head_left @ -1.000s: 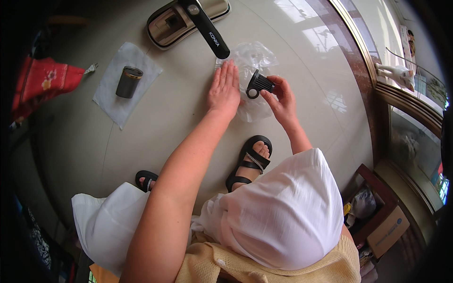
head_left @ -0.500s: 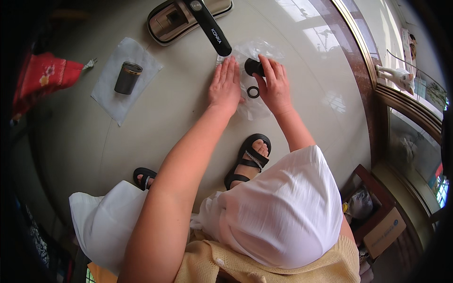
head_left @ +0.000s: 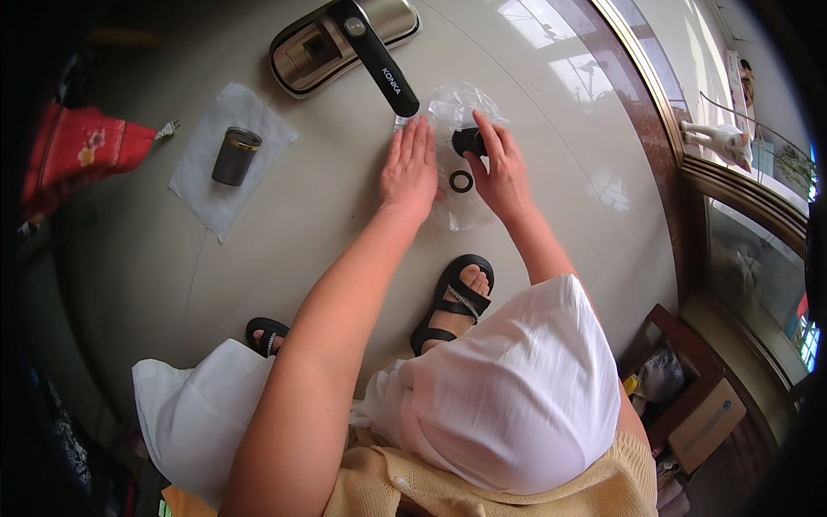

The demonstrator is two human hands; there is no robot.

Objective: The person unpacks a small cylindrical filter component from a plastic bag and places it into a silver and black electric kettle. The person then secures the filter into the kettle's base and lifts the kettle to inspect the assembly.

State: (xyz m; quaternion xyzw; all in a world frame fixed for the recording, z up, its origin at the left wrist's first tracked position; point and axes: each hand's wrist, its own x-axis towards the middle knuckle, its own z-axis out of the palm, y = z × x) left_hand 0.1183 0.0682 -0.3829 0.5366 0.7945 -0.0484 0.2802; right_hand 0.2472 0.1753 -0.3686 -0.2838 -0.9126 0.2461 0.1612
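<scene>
My left hand (head_left: 409,172) lies flat with its fingers stretched forward, at the left edge of a clear plastic bag (head_left: 469,211) on the floor. Over that bag, my right hand (head_left: 504,177) grips a short black cylindrical piece (head_left: 468,142) between thumb and fingers. A small black ring (head_left: 452,182) rests on the plastic just below the piece, between my hands. Ahead of my left fingertips is the black handle (head_left: 388,77) of a handheld, bronze-coloured appliance (head_left: 301,65).
At the left, a dark grey cup-like cylinder (head_left: 233,159) with a gold band stands on a white sheet (head_left: 198,181). A red flowered cloth (head_left: 86,155) and a plug (head_left: 167,129) are beyond it. My sandalled foot (head_left: 457,297) is close below. A white cat figure (head_left: 719,140) appears behind the glass.
The view has shifted slightly, so the floor things appear a little lower. The black piece in my right hand is tilted somewhat differently; my left hand stays flat.
</scene>
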